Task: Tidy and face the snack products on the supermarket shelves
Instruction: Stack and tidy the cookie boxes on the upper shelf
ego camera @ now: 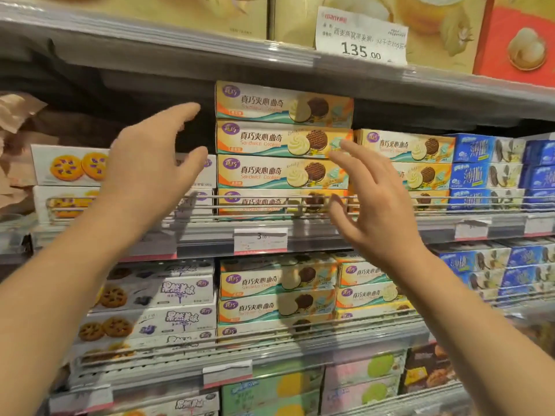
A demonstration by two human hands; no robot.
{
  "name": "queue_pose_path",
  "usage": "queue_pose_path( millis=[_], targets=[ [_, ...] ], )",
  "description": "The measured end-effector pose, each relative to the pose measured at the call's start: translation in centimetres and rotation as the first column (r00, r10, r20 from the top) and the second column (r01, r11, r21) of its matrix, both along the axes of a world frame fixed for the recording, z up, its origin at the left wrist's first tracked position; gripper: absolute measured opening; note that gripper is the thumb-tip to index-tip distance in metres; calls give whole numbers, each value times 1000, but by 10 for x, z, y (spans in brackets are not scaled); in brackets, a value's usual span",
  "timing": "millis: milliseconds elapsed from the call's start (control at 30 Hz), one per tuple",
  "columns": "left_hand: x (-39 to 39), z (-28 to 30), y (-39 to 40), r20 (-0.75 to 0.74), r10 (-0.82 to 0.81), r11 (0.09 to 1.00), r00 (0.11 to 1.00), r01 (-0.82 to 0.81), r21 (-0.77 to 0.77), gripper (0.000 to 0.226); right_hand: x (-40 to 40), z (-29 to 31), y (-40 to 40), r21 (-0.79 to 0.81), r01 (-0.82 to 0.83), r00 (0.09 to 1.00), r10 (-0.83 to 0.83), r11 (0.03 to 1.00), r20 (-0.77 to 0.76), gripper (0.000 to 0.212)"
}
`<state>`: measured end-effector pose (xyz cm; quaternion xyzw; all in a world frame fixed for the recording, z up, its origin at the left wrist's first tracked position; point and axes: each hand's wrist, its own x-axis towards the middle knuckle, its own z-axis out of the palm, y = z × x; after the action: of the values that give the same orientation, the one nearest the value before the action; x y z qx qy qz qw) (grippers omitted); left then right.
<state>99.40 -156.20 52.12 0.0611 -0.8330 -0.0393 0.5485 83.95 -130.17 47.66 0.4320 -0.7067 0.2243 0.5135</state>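
While both spread, left hand [156,172] and right hand [372,202] flank the sandwich-cookie stack [282,154].

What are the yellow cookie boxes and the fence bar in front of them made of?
The cookie boxes look like thin printed cardboard, slightly glossy, with crisp folded edges. The fence bar looks like thin metal wire, pale and shiny, though coated plastic can't be ruled out.

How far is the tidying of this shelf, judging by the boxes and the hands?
Done, it seems: the blue boxes sit in even stacks facing forward. In hand: the left hand and right hand are both open and empty, on either side of the orange cookie stack, whose top box sits slightly askew. Left: straightening that box and the dark gap above the white boxes.
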Motion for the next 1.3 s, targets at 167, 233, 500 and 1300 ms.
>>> queue_pose_path(
  millis=[167, 233, 500, 1300],
  targets=[
    [14, -90, 24, -51, -116, 975, 992, 103, -198, 47, 22, -97, -5, -31, -145, 985, 147, 989, 89, 45],
    [9, -128, 34, 23, -149, 969, 989, 151, -195, 48, 29, -133, -13, -12, -172, 971, 171, 985, 168, 43],
    [-10, -260, 49, 406, -42, 963, 913, 145, -226, 59, 51, -247, -42, 158, -224, 901, 143, 962, 410, 57],
    [100, -361, -70, 370, 263, 957, 891, -290, 19, 71, 72, -289, -81, 333, 56, 847, -221, 941, 483, 74]
  ],
)
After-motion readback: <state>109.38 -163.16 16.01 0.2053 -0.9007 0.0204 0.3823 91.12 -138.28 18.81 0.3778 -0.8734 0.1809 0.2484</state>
